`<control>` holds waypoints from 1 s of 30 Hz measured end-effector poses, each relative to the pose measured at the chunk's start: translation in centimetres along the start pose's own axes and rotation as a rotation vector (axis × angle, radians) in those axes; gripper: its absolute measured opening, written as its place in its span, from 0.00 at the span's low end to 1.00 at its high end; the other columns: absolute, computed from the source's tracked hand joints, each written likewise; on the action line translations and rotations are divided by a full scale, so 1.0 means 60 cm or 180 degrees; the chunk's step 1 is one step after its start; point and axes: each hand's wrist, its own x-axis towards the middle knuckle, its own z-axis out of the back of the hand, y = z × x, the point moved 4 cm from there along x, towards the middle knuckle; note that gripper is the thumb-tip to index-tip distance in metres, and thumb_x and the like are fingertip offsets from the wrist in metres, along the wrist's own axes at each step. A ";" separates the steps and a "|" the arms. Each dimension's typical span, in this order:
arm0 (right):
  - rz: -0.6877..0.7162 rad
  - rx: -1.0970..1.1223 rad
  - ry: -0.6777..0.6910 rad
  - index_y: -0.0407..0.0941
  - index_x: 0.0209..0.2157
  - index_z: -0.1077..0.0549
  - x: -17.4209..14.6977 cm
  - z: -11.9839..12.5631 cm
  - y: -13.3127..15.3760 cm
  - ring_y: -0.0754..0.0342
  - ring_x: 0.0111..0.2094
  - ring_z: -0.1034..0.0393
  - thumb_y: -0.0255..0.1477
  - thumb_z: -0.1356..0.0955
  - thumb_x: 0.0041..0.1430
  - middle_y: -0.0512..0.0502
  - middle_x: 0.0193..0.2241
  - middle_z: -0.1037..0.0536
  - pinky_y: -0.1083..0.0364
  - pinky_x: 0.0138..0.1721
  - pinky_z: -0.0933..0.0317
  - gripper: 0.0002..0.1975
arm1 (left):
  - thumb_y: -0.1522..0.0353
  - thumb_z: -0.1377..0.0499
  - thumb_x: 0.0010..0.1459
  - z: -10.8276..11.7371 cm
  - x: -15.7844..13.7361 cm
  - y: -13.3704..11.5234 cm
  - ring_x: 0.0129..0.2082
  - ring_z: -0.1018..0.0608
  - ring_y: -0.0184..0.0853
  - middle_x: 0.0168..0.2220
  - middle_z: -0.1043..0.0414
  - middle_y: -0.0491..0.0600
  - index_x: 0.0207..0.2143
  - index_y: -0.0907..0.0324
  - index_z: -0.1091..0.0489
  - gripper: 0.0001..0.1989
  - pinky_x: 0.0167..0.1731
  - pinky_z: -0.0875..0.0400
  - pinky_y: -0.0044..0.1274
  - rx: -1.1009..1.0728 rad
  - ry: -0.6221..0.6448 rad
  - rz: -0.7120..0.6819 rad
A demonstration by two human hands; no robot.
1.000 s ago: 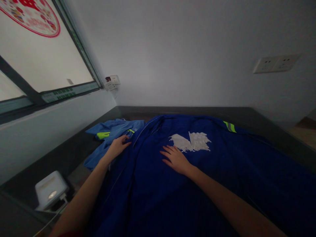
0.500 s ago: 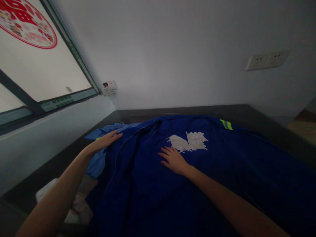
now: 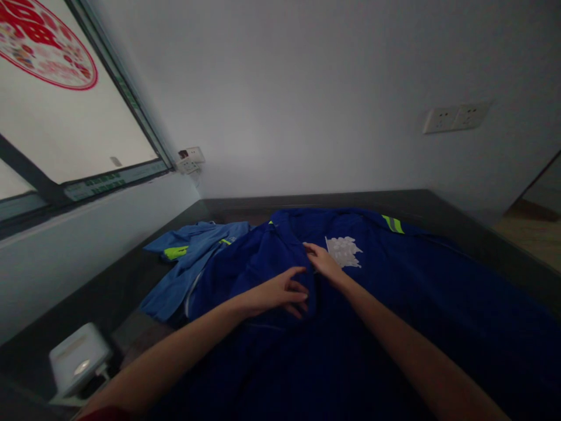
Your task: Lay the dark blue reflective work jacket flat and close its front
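A dark blue jacket [image 3: 394, 280] lies spread over the dark tabletop, a white printed picture [image 3: 345, 251] on it and a yellow-and-grey reflective band near its far right. Its left side is folded inward as a flap [image 3: 254, 257], which covers the print's left part. Over the flap's right edge is my left hand [image 3: 284, 292], thumb and fingers apart and slightly bent. My right hand [image 3: 324, 261] rests beside the same edge, fingertips touching the cloth and fingers extended. Left of the flap lies a lighter blue garment [image 3: 188, 275] with yellow-green patches.
A white box-like device [image 3: 81, 354] sits at the near left. The dark tabletop [image 3: 385, 199] runs back to a grey wall with sockets [image 3: 458, 117]. More sockets [image 3: 190, 158] are in the corner beside a window bearing a red round sticker [image 3: 48, 49].
The jacket's left side has been folded rightward over the print, uncovering more of the lighter garment. My left hand moved right with it; my right hand shifted slightly right and up.
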 end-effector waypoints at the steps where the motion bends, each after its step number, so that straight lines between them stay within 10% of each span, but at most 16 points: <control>1: -0.0209 0.0120 -0.0162 0.45 0.52 0.32 0.003 0.015 -0.008 0.50 0.43 0.27 0.27 0.39 0.59 0.43 0.43 0.23 0.49 0.45 0.34 0.19 | 0.66 0.38 0.52 -0.022 0.003 0.010 0.35 0.23 0.32 0.44 0.30 0.53 0.64 0.54 0.55 0.41 0.36 0.26 0.28 0.0171 0.0200 -0.0032; 9: -0.0583 -0.0075 -0.0225 0.44 0.56 0.39 -0.004 0.044 -0.044 0.53 0.39 0.28 0.30 0.32 0.54 0.42 0.43 0.25 0.51 0.42 0.34 0.27 | 0.69 0.51 0.63 -0.073 -0.087 -0.043 0.51 0.27 0.37 0.53 0.29 0.49 0.51 0.52 0.30 0.17 0.53 0.33 0.30 0.3019 -0.0369 -0.1425; 18: -0.0426 -0.0253 -0.0163 0.43 0.47 0.31 -0.001 0.046 -0.037 0.53 0.38 0.31 0.20 0.30 0.45 0.47 0.35 0.28 0.52 0.42 0.37 0.24 | 0.54 0.51 0.58 0.094 -0.224 0.009 0.38 0.24 0.42 0.39 0.24 0.51 0.40 0.56 0.29 0.19 0.41 0.31 0.31 0.2987 -0.2858 0.0133; 25: -0.0863 0.0030 0.0703 0.44 0.43 0.28 -0.018 0.068 -0.017 0.63 0.20 0.47 0.27 0.28 0.45 0.59 0.21 0.44 0.61 0.23 0.43 0.20 | 0.51 0.46 0.54 0.046 -0.237 0.110 0.30 0.24 0.38 0.29 0.26 0.47 0.38 0.55 0.31 0.19 0.31 0.31 0.26 0.2028 -0.1896 0.0457; 30: -0.1137 0.0630 0.1226 0.45 0.42 0.27 -0.039 0.080 0.008 0.61 0.24 0.40 0.27 0.26 0.42 0.56 0.24 0.40 0.60 0.23 0.36 0.21 | 0.50 0.44 0.51 0.086 -0.220 0.119 0.30 0.24 0.38 0.33 0.27 0.49 0.42 0.58 0.35 0.24 0.32 0.32 0.28 0.2259 -0.2634 0.0413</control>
